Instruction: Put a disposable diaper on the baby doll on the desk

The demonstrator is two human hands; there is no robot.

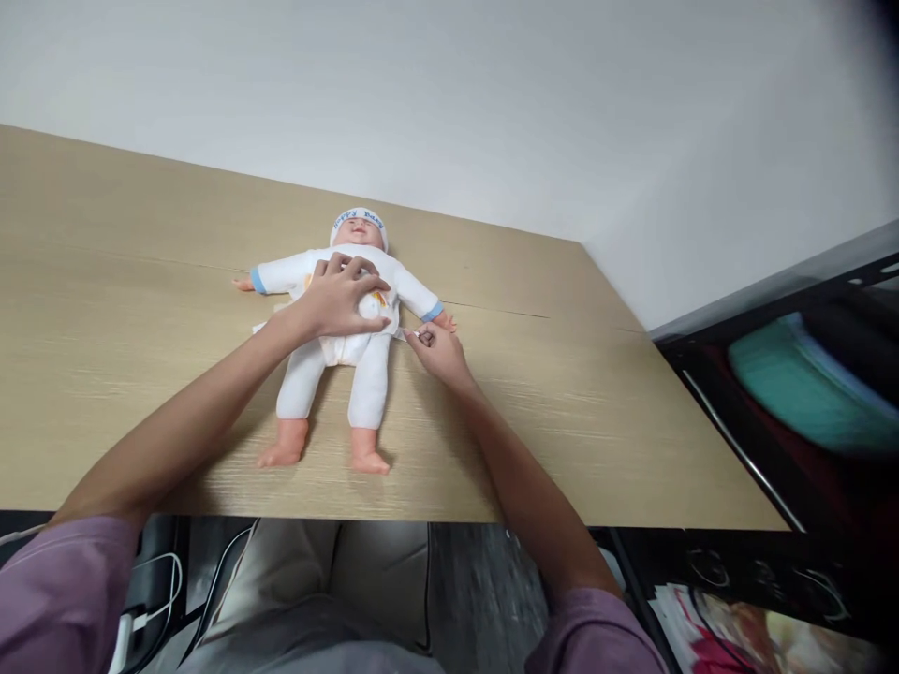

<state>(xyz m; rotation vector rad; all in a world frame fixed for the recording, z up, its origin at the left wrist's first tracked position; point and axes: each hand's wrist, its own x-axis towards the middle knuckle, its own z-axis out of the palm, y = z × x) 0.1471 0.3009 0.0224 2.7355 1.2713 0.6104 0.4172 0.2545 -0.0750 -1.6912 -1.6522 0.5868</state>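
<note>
A baby doll point(369, 384) lies on its back on the wooden table, its head away from me and its feet towards me. It wears a white suit with blue cuffs and a white headband with blue lettering. Around its hips is a white diaper point(344, 350). My left hand point(344, 298) rests on the doll's belly, fingers spread and slightly curled. Beside the doll's hip, my right hand point(436, 348) pinches a white diaper tab point(402, 333) between thumb and fingers. Another white flap point(258, 328) sticks out at the opposite hip.
The wooden table point(562, 421) meets a pale wall point(421, 103) at the back. To the right stands a dark shelf with a teal item point(807, 384). Below the front edge are a white cable point(175, 571) and colourful packages point(758, 637).
</note>
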